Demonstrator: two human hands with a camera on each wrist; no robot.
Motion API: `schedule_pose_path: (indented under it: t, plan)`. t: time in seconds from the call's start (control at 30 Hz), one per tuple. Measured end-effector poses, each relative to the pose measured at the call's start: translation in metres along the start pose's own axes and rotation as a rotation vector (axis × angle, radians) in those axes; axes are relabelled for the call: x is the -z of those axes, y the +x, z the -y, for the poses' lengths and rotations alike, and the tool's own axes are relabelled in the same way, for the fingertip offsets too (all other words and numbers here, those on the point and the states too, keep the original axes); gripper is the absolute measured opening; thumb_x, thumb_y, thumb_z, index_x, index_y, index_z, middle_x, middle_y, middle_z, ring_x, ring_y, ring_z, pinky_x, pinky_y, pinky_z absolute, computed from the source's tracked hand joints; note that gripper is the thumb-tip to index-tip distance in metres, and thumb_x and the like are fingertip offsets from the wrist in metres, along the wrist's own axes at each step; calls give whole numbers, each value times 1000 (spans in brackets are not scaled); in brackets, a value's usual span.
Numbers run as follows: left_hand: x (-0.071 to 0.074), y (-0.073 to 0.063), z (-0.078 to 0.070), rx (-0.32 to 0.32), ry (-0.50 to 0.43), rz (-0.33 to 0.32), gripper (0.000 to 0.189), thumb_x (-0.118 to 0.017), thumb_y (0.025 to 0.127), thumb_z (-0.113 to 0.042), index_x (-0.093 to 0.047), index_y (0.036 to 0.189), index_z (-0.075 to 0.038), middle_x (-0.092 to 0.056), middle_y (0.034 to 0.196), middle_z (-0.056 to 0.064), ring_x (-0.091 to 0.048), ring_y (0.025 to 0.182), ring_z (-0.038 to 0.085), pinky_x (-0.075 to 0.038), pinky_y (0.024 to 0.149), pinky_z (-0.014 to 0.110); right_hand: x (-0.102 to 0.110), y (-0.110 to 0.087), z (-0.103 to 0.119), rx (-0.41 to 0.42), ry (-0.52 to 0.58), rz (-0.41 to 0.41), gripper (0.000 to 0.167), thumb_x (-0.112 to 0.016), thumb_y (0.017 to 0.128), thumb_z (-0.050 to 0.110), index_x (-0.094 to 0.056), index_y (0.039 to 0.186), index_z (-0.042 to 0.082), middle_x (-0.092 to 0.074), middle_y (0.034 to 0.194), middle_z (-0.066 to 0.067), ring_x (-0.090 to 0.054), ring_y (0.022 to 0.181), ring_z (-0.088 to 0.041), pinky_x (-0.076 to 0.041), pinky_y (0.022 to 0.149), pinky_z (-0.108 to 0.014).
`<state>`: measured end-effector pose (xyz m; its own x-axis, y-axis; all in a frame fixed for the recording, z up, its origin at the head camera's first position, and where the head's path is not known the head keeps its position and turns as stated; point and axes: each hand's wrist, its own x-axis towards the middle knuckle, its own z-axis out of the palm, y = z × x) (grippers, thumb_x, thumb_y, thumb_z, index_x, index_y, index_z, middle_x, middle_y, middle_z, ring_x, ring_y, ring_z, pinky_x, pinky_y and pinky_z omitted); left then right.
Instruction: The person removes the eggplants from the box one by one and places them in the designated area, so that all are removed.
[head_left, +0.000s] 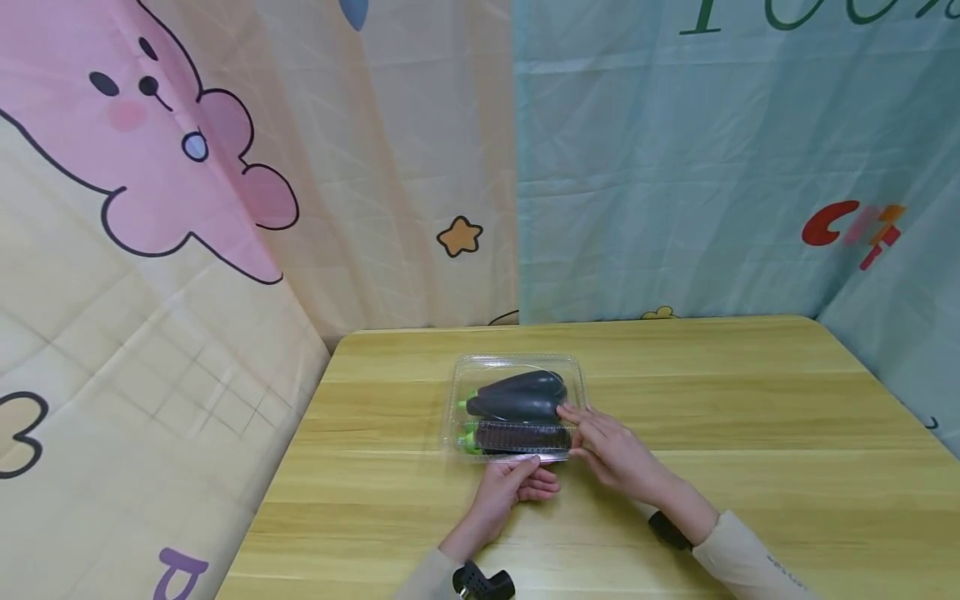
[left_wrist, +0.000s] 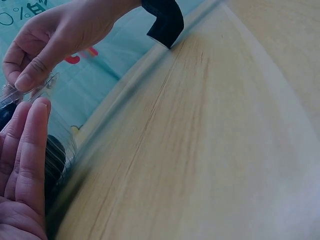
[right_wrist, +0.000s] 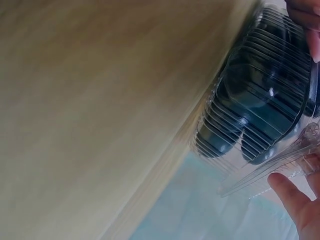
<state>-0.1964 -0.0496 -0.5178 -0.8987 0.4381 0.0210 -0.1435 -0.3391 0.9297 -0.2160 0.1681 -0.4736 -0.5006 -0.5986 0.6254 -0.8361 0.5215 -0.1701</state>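
A clear plastic clamshell box (head_left: 517, 362) rests on the table with two dark eggplants inside. The rear eggplant (head_left: 521, 396) and the front eggplant (head_left: 517, 437) both have green stem ends pointing left. My right hand (head_left: 611, 450) pinches the lid edge near the front right corner; in the left wrist view its thumb (left_wrist: 35, 70) bears on the clear plastic. At the front edge, my left hand (head_left: 510, 496) holds the rim, thumb on top and fingers extended below. In the right wrist view, the lid (right_wrist: 270, 172) slants away from the ribbed tray (right_wrist: 250, 95).
The wooden table (head_left: 712, 400) stretches out around the box, its far edge close to a printed curtain (head_left: 637, 167). Dark wrist cameras (head_left: 483, 581) sit on both forearms. Pale sleeves (head_left: 750, 558) cover the lower arms.
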Motion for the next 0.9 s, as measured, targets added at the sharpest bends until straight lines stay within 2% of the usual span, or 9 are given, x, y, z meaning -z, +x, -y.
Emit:
schedule_pose_path:
  t: [0.13,0.27,0.57,0.9]
  plan:
    - [0,0,0,2,1,-3,48,-53,97,-17,-49,109,29,-70,86,11,-69,78,17,-55,73,33,0,0,0,-28,27,6,12,-58,93,20,-56,85,11,-52,133,-16,-52,118,-34,-40,96,-51]
    - [1,0,0,2,5,3,48,-53,97,-17,-49,109,29,-70,87,11,-69,79,17,-55,73,33,0,0,-1,-44,47,5,14,-56,95,22,-55,85,13,-53,132,-15,-52,118,-33,-40,96,-51]
    - [0,-1,-2,-9,11,19,49,-53,97,-19,-48,111,29,-70,87,12,-68,79,16,-55,73,33,-1,-1,-3,-24,65,-35,17,-54,96,24,-55,84,12,-55,130,-14,-53,116,-32,-41,95,-50]
    - [0,0,-1,-4,22,18,49,-53,98,-19,-50,110,28,-69,88,14,-68,79,16,-55,72,32,0,1,-3,-21,84,-49,11,-64,87,11,-54,83,12,-57,128,-15,-54,115,-33,-42,93,-52]
